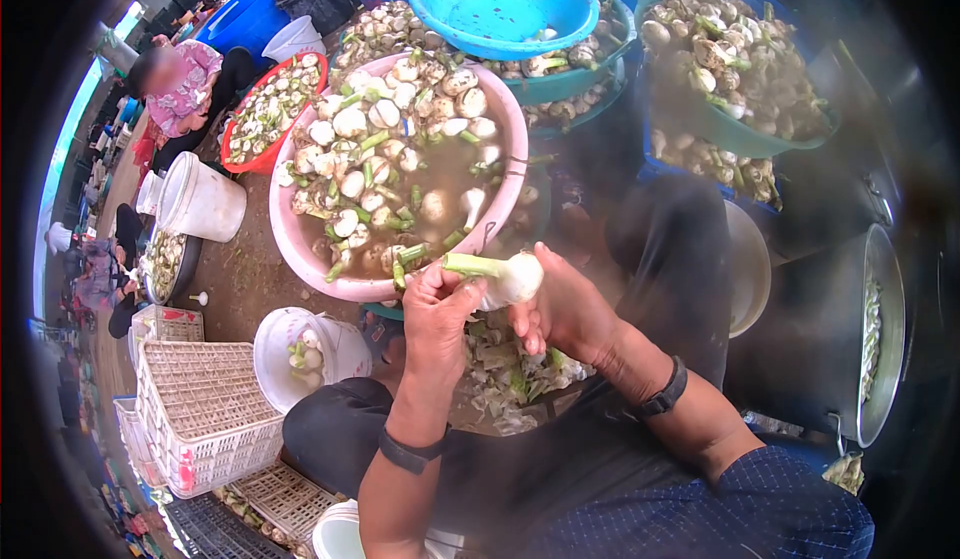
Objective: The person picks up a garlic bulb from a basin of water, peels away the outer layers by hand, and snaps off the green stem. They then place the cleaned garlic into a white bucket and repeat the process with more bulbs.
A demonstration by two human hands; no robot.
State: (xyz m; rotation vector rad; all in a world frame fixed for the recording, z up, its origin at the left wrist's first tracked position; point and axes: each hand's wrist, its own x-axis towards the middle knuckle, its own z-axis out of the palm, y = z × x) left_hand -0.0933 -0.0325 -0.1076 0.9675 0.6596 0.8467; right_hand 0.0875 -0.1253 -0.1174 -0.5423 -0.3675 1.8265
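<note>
Between my two hands is a white garlic bulb (520,279) with a cut green stem pointing left. My left hand (437,317) is closed around the stem and the lower side of the bulb. My right hand (568,307) is closed against the right side of the bulb, its thumb on top and its fingers curled below. Just beyond my hands stands a pink basin (517,154) of murky water, filled with garlic bulbs with short green stems. Under my hands lies a heap of peeled garlic skins (515,369).
A white bucket (345,349) with several bulbs stands left, beside a plastic crate (225,449). Behind are a blue basin (425,4) and a red basin (318,84). A heaped green basin (760,137) and metal pot (893,359) stand right. Another person (185,84) sits at upper left.
</note>
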